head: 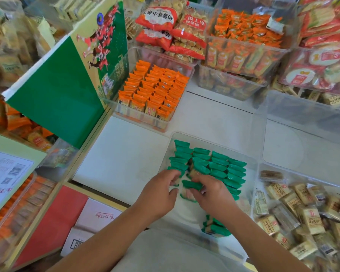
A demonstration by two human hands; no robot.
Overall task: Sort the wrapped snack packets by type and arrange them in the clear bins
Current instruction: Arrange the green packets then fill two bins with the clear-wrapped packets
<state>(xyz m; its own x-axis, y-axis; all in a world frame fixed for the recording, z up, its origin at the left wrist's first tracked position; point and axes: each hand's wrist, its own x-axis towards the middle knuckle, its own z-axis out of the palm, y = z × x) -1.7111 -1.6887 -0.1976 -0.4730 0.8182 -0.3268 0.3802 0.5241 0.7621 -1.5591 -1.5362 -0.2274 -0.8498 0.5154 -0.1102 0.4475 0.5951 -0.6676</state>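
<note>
A clear bin in front of me holds rows of green-wrapped snack packets standing on edge. My left hand and my right hand are both inside the bin's near left part. Between them is one green packet, which my right hand pinches at its right end. The left hand's curled fingers press against the packets at the end of the left row. A small loose heap of green packets lies below my right forearm. Further back, a second clear bin is filled with neat rows of orange packets.
An empty clear bin stands at the right. A bin of tan packets sits at the lower right. Stacked bins of orange snacks and red bags fill the back. A green carton stands at the left.
</note>
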